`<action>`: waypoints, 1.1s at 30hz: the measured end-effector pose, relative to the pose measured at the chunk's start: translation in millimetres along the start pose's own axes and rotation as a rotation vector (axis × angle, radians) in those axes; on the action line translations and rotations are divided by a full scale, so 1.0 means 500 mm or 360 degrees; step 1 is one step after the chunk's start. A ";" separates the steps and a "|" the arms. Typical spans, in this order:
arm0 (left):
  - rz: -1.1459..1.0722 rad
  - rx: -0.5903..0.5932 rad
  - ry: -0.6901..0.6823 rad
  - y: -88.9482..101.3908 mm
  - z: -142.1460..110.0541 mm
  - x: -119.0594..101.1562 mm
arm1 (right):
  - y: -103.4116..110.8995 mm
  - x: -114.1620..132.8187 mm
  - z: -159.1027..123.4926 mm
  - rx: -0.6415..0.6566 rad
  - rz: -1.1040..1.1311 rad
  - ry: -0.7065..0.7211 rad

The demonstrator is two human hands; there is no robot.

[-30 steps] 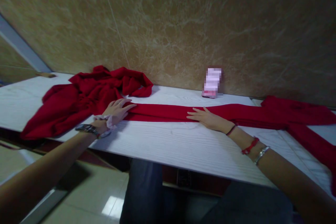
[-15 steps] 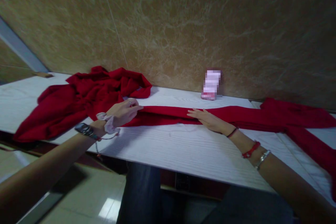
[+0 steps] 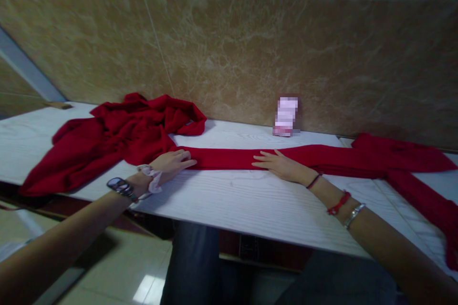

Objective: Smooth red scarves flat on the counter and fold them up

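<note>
A long red scarf (image 3: 225, 158) lies folded into a flat, narrow band across the white table. My left hand (image 3: 171, 163) rests on the band's left part, fingers lying over the fabric. Further right, my right hand (image 3: 281, 164) presses flat on the same band with its fingers spread. Beyond my left hand, more red cloth (image 3: 118, 138) sits in a loose, crumpled heap; whether it joins the band is hidden at the hand. The right part of the red fabric (image 3: 404, 155) spreads wider, and one end hangs toward the table's front edge.
A phone with a blurred screen (image 3: 285, 116) leans against the tiled wall (image 3: 229, 57) behind the band. The white table (image 3: 232, 205) is narrow, with its front edge close to my legs. A small brown object (image 3: 59, 105) lies at the far left.
My left hand has come down from the band's upper edge and moved slightly nearer me. The gap along the fold has closed, so the band lies flat. My right hand stays nearly in place.
</note>
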State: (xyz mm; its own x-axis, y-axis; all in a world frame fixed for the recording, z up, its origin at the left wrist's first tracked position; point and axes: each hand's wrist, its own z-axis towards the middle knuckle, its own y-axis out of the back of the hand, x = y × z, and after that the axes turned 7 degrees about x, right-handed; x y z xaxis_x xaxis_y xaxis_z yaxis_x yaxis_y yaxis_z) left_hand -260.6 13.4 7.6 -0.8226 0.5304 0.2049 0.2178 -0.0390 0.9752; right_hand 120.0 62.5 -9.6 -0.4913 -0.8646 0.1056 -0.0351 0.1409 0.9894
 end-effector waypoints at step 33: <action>-0.0393 0.0048 0.0182 0.011 0.224 -0.244 | -0.003 0.024 0.027 0.0020 0.0035 -0.0639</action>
State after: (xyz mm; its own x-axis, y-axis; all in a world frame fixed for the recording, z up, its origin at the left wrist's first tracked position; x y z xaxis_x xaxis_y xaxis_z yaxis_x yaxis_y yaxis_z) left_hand -100.2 43.2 -21.6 -0.9063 0.4215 -0.0291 0.0174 0.1061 0.9942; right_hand 102.4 58.6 -11.0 -0.7931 -0.6042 0.0770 -0.0303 0.1654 0.9858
